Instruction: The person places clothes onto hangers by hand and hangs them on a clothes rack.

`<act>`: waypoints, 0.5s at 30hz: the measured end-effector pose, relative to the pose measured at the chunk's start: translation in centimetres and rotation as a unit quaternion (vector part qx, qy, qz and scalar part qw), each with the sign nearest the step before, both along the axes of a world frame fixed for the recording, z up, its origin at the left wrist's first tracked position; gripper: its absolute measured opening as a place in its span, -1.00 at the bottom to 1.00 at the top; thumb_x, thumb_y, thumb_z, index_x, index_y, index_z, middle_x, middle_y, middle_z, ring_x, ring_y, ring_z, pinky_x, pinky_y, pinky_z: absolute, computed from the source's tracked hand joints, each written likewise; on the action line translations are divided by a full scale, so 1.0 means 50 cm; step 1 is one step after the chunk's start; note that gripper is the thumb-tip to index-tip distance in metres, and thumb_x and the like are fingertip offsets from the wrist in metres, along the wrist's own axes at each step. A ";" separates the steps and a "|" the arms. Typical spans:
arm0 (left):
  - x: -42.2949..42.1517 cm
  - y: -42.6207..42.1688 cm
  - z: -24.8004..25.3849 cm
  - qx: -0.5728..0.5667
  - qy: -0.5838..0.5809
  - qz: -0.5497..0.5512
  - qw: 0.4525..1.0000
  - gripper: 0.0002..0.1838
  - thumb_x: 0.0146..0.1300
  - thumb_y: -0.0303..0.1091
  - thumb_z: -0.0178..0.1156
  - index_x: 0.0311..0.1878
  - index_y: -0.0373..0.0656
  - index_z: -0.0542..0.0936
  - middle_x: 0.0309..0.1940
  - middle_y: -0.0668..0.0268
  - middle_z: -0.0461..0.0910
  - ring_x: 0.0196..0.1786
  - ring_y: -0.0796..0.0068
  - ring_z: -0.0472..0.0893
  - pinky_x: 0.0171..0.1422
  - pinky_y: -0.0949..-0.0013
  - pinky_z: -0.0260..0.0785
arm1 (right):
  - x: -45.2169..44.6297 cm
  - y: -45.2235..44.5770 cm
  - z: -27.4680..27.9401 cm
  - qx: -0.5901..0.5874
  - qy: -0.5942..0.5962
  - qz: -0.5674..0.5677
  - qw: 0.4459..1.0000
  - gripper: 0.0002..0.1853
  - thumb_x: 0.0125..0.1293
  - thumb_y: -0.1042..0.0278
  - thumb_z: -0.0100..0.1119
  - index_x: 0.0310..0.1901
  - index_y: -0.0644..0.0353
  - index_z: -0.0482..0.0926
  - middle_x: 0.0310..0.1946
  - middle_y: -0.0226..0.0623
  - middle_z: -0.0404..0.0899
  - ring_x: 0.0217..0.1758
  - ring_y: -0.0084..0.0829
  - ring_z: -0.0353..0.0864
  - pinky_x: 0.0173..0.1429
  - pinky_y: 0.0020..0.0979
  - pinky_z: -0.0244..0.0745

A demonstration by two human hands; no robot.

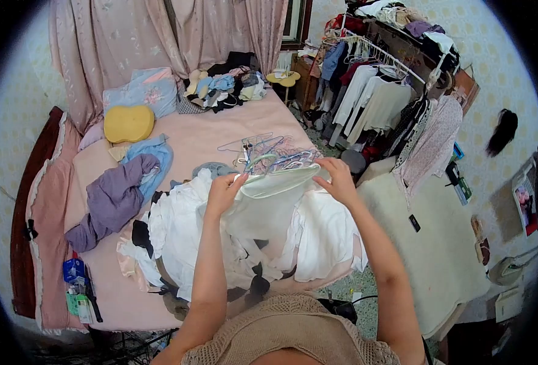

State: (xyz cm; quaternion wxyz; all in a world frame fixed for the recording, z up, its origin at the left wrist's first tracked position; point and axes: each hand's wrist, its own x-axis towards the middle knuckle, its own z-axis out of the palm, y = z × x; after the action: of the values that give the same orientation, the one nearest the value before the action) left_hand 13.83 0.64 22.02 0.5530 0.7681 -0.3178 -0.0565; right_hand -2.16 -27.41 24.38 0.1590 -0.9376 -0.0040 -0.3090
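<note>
- Between the two hands, above the near part of the bed (220,125), a sheer pale garment (263,213) hangs from its light-edged opening, its thin body falling towards the white clothes below.
- The left hand (222,194) grips one end of the opening between thumb and fingers; the right hand (340,181) grips the other, a little further from the body. Bringing both ends level would let the cloth drop straighter.
- The edge between the grips sags in a loop. A gentle, even pull outward should flatten it; cloth this thin looks likely to stretch or crease under a hard tug.
- Below and to the left lies a heap of white clothes (180,228), with another white garment (322,240) spread to the right. Lifting the lower folds clear of both would help avoid dragging either along.
- Just beyond the opening, a tangle of hangers (281,152) lies on the bed. Whether any touches the cloth is hard to tell, so a careful move away from their hooks would lower the risk of a snag.
- Further left rest a purple cloth (120,188) and a yellow cushion (129,124); well off to the right stands a loaded clothes rack (385,53).
</note>
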 end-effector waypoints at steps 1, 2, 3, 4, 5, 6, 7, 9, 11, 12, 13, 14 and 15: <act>-0.003 -0.004 0.001 -0.018 -0.002 -0.007 1.000 -0.59 0.23 -0.15 0.15 -0.62 -0.26 0.42 -0.75 0.55 0.20 -0.60 0.75 0.16 -0.54 0.49 0.01 | 0.004 0.014 0.003 -0.004 0.008 0.008 1.000 -0.63 0.04 0.22 0.25 -0.09 0.10 0.52 -0.15 -0.26 0.49 0.02 -0.21 0.41 0.15 -0.27 0.21; -0.004 -0.009 0.000 -0.018 -0.001 -0.006 1.000 -0.59 0.23 -0.15 0.15 -0.62 -0.26 0.42 -0.75 0.55 0.20 -0.60 0.75 0.16 -0.54 0.49 0.01 | 0.006 0.029 0.006 -0.015 0.004 0.026 1.000 -0.70 0.07 0.22 0.22 -0.15 0.10 0.54 -0.22 -0.26 0.49 -0.05 -0.22 0.42 0.08 -0.25 0.21; -0.005 -0.014 -0.004 -0.032 0.013 -0.008 0.999 -0.61 0.24 -0.16 0.14 -0.60 -0.25 0.43 -0.73 0.56 0.22 -0.59 0.75 0.17 -0.54 0.49 0.00 | 0.010 0.033 0.000 -0.015 0.005 0.027 1.000 -0.70 0.07 0.22 0.22 -0.15 0.10 0.54 -0.22 -0.26 0.49 -0.05 -0.22 0.42 0.08 -0.25 0.21; -0.005 -0.017 -0.007 -0.045 0.026 -0.011 0.999 -0.62 0.26 -0.18 0.12 -0.59 -0.23 0.44 -0.71 0.56 0.23 -0.58 0.75 0.17 -0.53 0.49 0.00 | 0.015 0.036 -0.007 -0.011 0.032 0.022 0.999 -0.75 0.08 0.24 0.21 -0.20 0.11 0.54 -0.25 -0.29 0.50 -0.10 -0.24 0.43 0.04 -0.25 0.21; -0.003 -0.017 -0.009 -0.045 0.026 -0.010 0.999 -0.62 0.26 -0.18 0.12 -0.59 -0.23 0.44 -0.71 0.56 0.23 -0.58 0.75 0.17 -0.53 0.49 0.00 | 0.020 0.039 -0.012 -0.008 0.058 0.016 0.998 -0.80 0.09 0.26 0.19 -0.25 0.12 0.55 -0.29 -0.31 0.51 -0.14 -0.26 0.44 -0.01 -0.25 0.20; -0.001 -0.016 -0.011 -0.070 0.039 0.004 0.997 -0.66 0.25 -0.18 0.13 -0.53 -0.25 0.48 -0.69 0.52 0.28 -0.56 0.73 0.20 -0.50 0.50 0.05 | 0.018 0.048 0.002 -0.004 0.033 0.005 0.999 -0.87 0.09 0.30 0.18 -0.34 0.12 0.56 -0.38 -0.36 0.51 -0.21 -0.30 0.44 -0.07 -0.28 0.18; 0.002 -0.016 -0.012 -0.096 0.052 0.018 0.994 -0.68 0.24 -0.19 0.13 -0.48 -0.27 0.53 -0.67 0.49 0.33 -0.54 0.71 0.24 -0.46 0.52 0.10 | 0.021 0.043 0.002 -0.004 0.033 0.007 0.999 -0.87 0.09 0.30 0.18 -0.34 0.12 0.56 -0.38 -0.36 0.51 -0.21 -0.30 0.44 -0.07 -0.28 0.18; 0.017 -0.006 -0.016 -0.154 0.087 0.010 0.984 -0.71 0.23 -0.21 0.14 -0.44 -0.27 0.54 -0.62 0.48 0.39 -0.49 0.70 0.30 -0.38 0.55 0.16 | 0.021 0.022 0.005 0.011 -0.023 0.000 1.000 -0.88 0.08 0.30 0.19 -0.36 0.12 0.56 -0.45 -0.38 0.49 -0.23 -0.32 0.44 -0.09 -0.31 0.18; 0.034 0.017 -0.024 -0.212 0.121 0.001 0.970 -0.74 0.22 -0.23 0.15 -0.40 -0.27 0.56 -0.57 0.47 0.45 -0.44 0.69 0.37 -0.31 0.58 0.22 | 0.016 0.001 0.014 0.022 -0.038 0.002 0.999 -0.87 0.10 0.28 0.18 -0.38 0.13 0.56 -0.48 -0.37 0.48 -0.27 -0.32 0.43 -0.12 -0.31 0.17; 0.042 0.033 -0.025 -0.159 0.078 -0.009 0.984 -0.75 0.22 -0.24 0.15 -0.35 -0.28 0.57 -0.53 0.44 0.49 -0.41 0.67 0.40 -0.25 0.58 0.25 | 0.011 -0.010 0.019 0.029 -0.018 -0.022 0.999 -0.87 0.11 0.27 0.17 -0.38 0.13 0.57 -0.48 -0.38 0.48 -0.29 -0.33 0.42 -0.14 -0.32 0.17; 0.048 0.047 -0.026 -0.106 0.033 -0.019 0.994 -0.76 0.22 -0.26 0.15 -0.30 -0.29 0.57 -0.49 0.41 0.52 -0.37 0.65 0.44 -0.19 0.58 0.28 | 0.006 -0.019 0.023 0.036 0.000 -0.046 0.998 -0.87 0.11 0.27 0.17 -0.39 0.13 0.57 -0.48 -0.38 0.48 -0.30 -0.33 0.42 -0.15 -0.32 0.17; 0.048 0.060 -0.030 -0.063 0.063 -0.011 0.996 -0.78 0.19 -0.31 0.19 -0.25 -0.30 0.58 -0.48 0.45 0.51 -0.39 0.69 0.42 -0.23 0.60 0.26 | 0.001 -0.026 0.025 0.034 0.001 -0.078 0.996 -0.87 0.12 0.26 0.16 -0.40 0.12 0.58 -0.48 -0.39 0.47 -0.32 -0.33 0.41 -0.18 -0.34 0.17; 0.046 0.066 -0.033 -0.064 0.062 -0.012 0.996 -0.78 0.19 -0.31 0.19 -0.25 -0.30 0.58 -0.48 0.45 0.51 -0.39 0.69 0.42 -0.23 0.60 0.26 | -0.002 -0.035 0.024 0.033 0.000 -0.078 0.996 -0.87 0.12 0.26 0.16 -0.40 0.12 0.58 -0.48 -0.39 0.47 -0.32 -0.33 0.41 -0.18 -0.34 0.17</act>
State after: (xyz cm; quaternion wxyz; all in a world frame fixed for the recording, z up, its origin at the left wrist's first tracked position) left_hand 16.12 3.94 20.39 0.6188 0.7225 -0.2948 -0.0904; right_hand -2.25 -29.17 25.60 0.1657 -0.9291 0.0796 -0.3210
